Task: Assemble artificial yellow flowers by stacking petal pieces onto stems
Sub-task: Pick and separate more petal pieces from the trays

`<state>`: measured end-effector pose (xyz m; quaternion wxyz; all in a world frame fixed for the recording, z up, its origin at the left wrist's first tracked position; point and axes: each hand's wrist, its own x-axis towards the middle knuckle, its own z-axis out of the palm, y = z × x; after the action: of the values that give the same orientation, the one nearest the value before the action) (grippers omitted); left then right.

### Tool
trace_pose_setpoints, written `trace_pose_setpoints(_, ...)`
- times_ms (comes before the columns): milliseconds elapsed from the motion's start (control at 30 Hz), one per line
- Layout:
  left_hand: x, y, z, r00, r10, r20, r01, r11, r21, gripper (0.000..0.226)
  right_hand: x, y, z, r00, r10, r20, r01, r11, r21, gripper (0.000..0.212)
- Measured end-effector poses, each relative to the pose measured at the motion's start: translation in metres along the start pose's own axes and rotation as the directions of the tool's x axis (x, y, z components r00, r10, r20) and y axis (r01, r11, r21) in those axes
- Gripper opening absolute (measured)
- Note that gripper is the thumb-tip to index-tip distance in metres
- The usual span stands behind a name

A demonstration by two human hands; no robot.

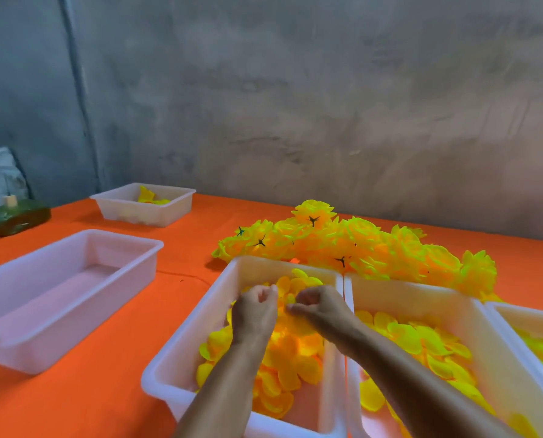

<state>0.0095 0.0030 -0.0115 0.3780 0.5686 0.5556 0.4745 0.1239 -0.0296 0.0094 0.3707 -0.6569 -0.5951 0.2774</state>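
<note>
Head view: five trays (58,298), two hands (255,314).

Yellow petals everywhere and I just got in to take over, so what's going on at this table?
A person is putting together yellow fabric flowers. Both hands, left and right, are over the petal bin, fingers curled close together as if working a small piece; what they hold is too blurred to tell. A second bin of petals sits to the right. Finished flowers are piled behind the bins on the orange table. The large bin on the left looks empty.
</note>
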Motion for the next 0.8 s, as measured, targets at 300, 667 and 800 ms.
trace_pose_setpoints(300,-0.011,0.01,-0.003,0.933,-0.05,0.356,0.182,0.92,-0.346,0.005,-0.018,0.022,-0.025,0.998,0.07,-0.008,-0.047,0.748,0.662,0.006)
trace_pose_setpoints(667,-0.011,0.003,0.001,0.931,0.325,0.164,-0.314,0.945,-0.09,0.026,-0.015,0.028,-0.01,0.975,-0.047,-0.219,0.15,0.863,0.483,0.023)
trace_pose_setpoints(800,-0.011,0.003,0.002,0.931,0.327,0.159,-0.309,0.942,-0.129,0.023,-0.015,0.03,-0.01,0.972,-0.066,-0.226,0.184,0.814,0.551,0.021)
